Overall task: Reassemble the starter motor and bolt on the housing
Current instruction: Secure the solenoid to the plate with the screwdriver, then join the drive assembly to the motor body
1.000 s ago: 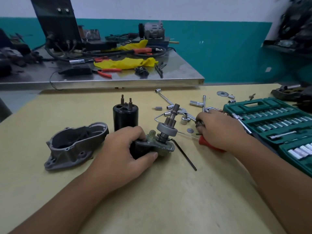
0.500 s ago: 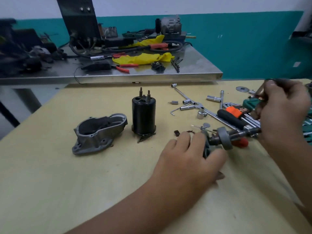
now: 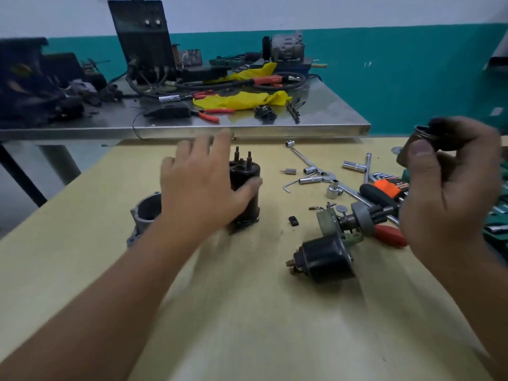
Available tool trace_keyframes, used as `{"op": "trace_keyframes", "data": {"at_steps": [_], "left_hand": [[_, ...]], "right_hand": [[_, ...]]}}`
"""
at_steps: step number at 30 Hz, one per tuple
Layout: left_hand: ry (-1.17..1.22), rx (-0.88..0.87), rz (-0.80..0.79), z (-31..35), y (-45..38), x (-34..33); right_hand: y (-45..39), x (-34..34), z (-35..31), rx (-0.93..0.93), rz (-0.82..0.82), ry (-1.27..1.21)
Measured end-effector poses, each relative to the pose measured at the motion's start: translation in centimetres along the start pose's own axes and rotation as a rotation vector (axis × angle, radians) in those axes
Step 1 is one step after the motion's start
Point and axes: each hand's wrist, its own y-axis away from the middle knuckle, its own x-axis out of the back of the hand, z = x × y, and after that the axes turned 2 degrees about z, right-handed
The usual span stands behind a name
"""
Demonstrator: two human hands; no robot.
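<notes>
The black motor body stands upright on the yellow table, terminal studs on top. My left hand hovers in front of it with fingers spread, thumb near its side; contact is unclear. The grey aluminium housing lies left of it, partly hidden by my wrist. The solenoid and pinion-shaft assembly lies on its side at right, free of my hands. My right hand is raised at the right, fingers curled around a small dark round part with a metal ring.
Loose sockets, a hex key, a ratchet bar and red-handled pliers lie scattered right of centre. A green socket case sits at the right edge. A small black piece lies mid-table. A cluttered steel bench stands behind.
My left hand let go of the shaft assembly, now lying on the table, and moved left to the black motor body. My right hand stays raised with the small part.
</notes>
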Motion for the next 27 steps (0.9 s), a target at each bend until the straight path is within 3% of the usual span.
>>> {"op": "trace_keyframes", "data": {"at_steps": [2, 4, 6, 9, 13, 17, 27], "left_hand": [[0.053, -0.046, -0.316, -0.3, -2.2, -0.4], [0.261, -0.027, -0.456, -0.1, -3.7, -0.8], [0.407, 0.0, -0.431, -0.1, -4.7, -1.2], [0.551, 0.066, -0.263, -0.8, -6.0, -1.9], [0.628, 0.11, -0.088, -2.6, -7.5, -2.1], [0.586, 0.088, -0.111, -3.5, -7.7, -2.1], [0.437, 0.096, -0.301, -4.4, -6.6, -2.6]], "right_hand": [[0.2, -0.1, -0.2, 0.011, -0.004, -0.022], [0.5, 0.0, 0.3, 0.013, -0.034, 0.001], [0.5, 0.3, 0.7, 0.056, -0.08, 0.051], [0.5, 0.2, 1.0, 0.083, -0.143, 0.082], [1.0, 0.0, 1.1, 0.07, -0.213, 0.103], [1.4, -0.5, 1.2, 0.023, -0.281, 0.085], [1.7, -0.2, 2.0, -0.064, -0.277, 0.085]]}}
